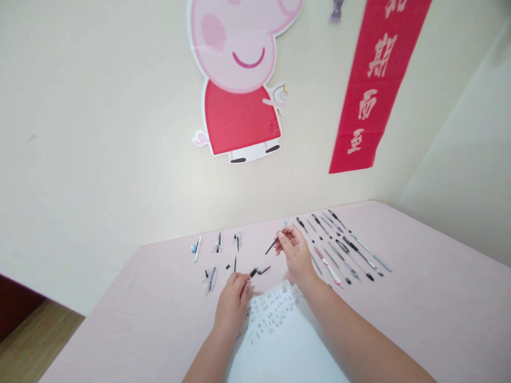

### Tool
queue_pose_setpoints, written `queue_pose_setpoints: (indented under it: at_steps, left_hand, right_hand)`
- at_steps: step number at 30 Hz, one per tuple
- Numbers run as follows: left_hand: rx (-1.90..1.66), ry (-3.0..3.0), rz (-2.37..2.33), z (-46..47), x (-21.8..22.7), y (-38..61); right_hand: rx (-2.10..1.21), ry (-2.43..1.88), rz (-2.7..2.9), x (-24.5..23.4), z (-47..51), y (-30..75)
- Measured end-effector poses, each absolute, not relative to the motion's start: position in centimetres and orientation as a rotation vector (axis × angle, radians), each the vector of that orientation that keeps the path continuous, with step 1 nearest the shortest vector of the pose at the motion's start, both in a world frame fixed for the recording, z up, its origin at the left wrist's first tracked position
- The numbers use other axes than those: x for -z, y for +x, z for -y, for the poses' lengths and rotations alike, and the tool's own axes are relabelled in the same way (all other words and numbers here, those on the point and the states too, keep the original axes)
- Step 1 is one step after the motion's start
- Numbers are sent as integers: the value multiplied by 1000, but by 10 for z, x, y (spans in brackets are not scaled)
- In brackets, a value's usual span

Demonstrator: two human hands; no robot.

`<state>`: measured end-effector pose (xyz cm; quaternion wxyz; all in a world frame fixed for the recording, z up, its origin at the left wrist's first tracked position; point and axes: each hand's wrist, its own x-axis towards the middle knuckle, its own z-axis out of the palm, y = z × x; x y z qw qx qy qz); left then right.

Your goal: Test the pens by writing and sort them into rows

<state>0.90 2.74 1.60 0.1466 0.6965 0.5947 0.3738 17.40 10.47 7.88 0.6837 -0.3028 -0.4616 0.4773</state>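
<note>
My right hand point(296, 251) is raised above the table, its fingers pinching a thin black stick point(272, 246) that looks like a pen refill and slants down to the left. My left hand point(232, 302) is low at the paper's left edge, fingers closed. From its fingertips pokes a short black pen part point(254, 272); the rest is hidden. Just right of that lies a small dark clip-like piece point(264, 270). Under and between my forearms is a white sheet of paper point(279, 348) with handwriting along its top.
Several pens point(325, 266) lie in two slanting rows on the right of the pink-covered table point(423, 298). Taken-apart pen pieces sit in small groups at left, including a white pen point(198, 249) and a black stick point(235, 264). Behind stands a wall with a cartoon pig cutout point(241, 119).
</note>
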Motion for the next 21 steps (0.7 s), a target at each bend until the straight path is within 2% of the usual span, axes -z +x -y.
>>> queue_pose_setpoints:
  at_steps: [8,15,21]
  left_hand:
    - [-1073,2010,-1711,-28,-15,8]
    - [-1215,2091,-1809,-26,-19,4]
    - [-1258,2088,-1796,-26,-18,3]
  right_hand:
    - [-1063,-668,1072,-82,-102,175]
    - [-1020,-669,1192,-90,-95,176]
    - [-1146,-757,1365,-80,-95,171]
